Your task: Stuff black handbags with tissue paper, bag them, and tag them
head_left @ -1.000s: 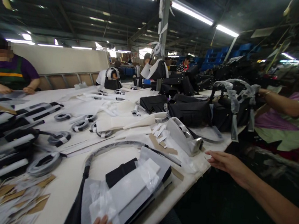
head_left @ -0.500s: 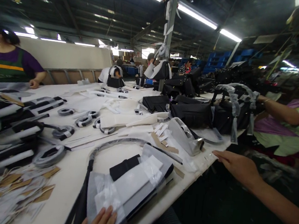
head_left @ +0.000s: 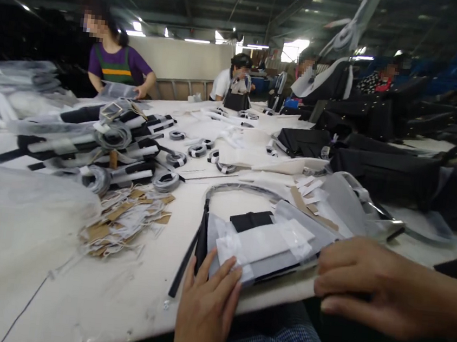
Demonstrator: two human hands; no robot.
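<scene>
A black handbag (head_left: pixel 252 221) lies on the white table at its front edge, partly wrapped in white paper and translucent tissue. White paper (head_left: pixel 264 244) is folded across it, with clear, shiny tape-like patches at its ends. A long plastic-wrapped handle (head_left: pixel 243 186) arches behind the bag. My left hand (head_left: pixel 209 299) rests on the bag's lower left corner with its fingers stretched out. At the bag's right edge is my right hand (head_left: pixel 363 283), its fingers curled together. What those fingers hold, if anything, is hidden.
Left of the bag lie paper tags with strings (head_left: pixel 125 217) and a pile of wrapped straps (head_left: pixel 113 142). Brown card strips (head_left: pixel 314 207) and black bags (head_left: pixel 383 173) lie to the right. A co-worker in a purple top (head_left: pixel 119 64) stands across the table.
The view has swung right to left, so the table's left side shows more. My right hand has come from the table's edge to the bag's right side. My left hand stays on the bag.
</scene>
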